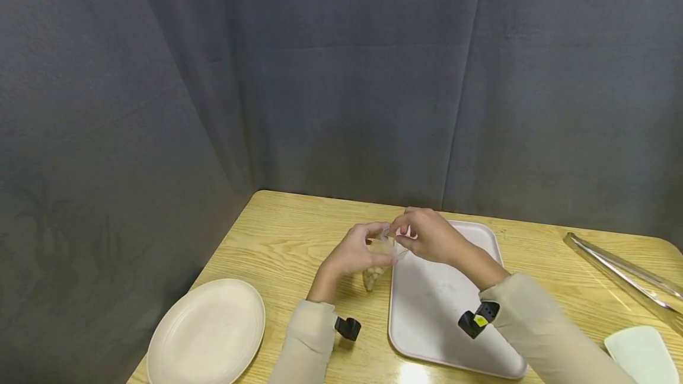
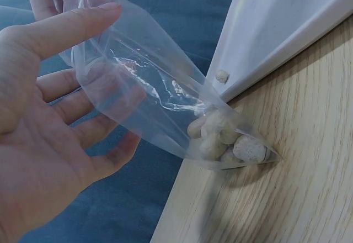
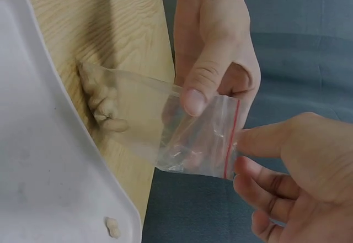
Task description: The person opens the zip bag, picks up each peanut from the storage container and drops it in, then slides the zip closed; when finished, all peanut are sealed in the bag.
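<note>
Head view: clear bag [image 3: 143, 116] held between two hands, mouth far, filled end near

The bag slants just left of the tray [image 1: 437, 313], its long axis running from a closed corner, low and near, up to the mouth at the far, right end. The left hand [image 1: 354, 249] comes at it from the left, thumb on one face and fingers on the other, gripping below the mouth. The right hand [image 1: 427, 234] reaches in from the right and pinches the mouth's edge by the red strip [image 3: 231, 138]; whether the mouth is parted there, I cannot tell.

Inside, lumpy pieces that look like peanuts [image 3: 102, 102] crowd the low corner, closer to the left hand than the right. That corner sits at or just over the table [image 1: 299, 236]; contact is unclear. In the tray, one loose piece [image 3: 112, 227] lies by the far left corner.

Farther out, a cream plate [image 1: 205, 336] stands near and left, well apart from the bag. Metal tongs [image 1: 576, 242] lie to the right, beyond the tray, with a pale board [image 1: 642, 353] near and right of them
</note>
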Motion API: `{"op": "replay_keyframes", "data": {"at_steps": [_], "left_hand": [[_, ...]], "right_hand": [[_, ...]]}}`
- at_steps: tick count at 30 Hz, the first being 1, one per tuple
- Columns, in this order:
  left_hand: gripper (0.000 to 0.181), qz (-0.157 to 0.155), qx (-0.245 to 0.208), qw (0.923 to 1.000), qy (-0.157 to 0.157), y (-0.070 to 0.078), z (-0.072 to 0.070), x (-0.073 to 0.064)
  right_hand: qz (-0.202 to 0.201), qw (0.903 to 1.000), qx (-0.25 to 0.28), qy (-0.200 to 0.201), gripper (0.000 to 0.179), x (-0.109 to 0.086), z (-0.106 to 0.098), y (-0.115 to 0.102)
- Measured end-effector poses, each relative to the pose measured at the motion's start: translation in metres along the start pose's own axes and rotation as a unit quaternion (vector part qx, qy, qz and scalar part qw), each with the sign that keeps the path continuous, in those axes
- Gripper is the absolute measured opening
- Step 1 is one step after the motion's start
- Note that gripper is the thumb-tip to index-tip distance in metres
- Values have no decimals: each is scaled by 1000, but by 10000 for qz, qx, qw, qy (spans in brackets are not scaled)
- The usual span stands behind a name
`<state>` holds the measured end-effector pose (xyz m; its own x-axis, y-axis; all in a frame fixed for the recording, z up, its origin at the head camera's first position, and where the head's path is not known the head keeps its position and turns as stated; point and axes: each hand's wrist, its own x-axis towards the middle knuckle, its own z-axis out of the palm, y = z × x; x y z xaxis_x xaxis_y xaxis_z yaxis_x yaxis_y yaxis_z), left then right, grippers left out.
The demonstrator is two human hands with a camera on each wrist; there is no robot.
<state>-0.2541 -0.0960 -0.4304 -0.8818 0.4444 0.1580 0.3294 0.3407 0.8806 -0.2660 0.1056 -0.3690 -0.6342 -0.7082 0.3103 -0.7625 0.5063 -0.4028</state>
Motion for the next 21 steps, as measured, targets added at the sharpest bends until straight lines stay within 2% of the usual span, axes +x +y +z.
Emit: {"op": "replay_keyframes", "data": {"at_steps": [7, 13, 16, 21], "left_hand": [[56, 4, 80, 10000, 13, 3, 0, -2], [59, -37, 15, 10000, 13, 3, 2, -1], [60, -79, 38, 10000, 36, 3, 4, -2], [62, -83, 112, 9999, 49, 4, 5, -1]], "right_hand": [[3, 10000, 6, 9, 15, 1, 2, -1], [50, 9992, -5, 392, 14, 1, -5, 4], [372, 9976, 109, 571, 12, -2, -5, 13], [1333, 9888, 339, 585, 10, -7, 9, 44]]}}
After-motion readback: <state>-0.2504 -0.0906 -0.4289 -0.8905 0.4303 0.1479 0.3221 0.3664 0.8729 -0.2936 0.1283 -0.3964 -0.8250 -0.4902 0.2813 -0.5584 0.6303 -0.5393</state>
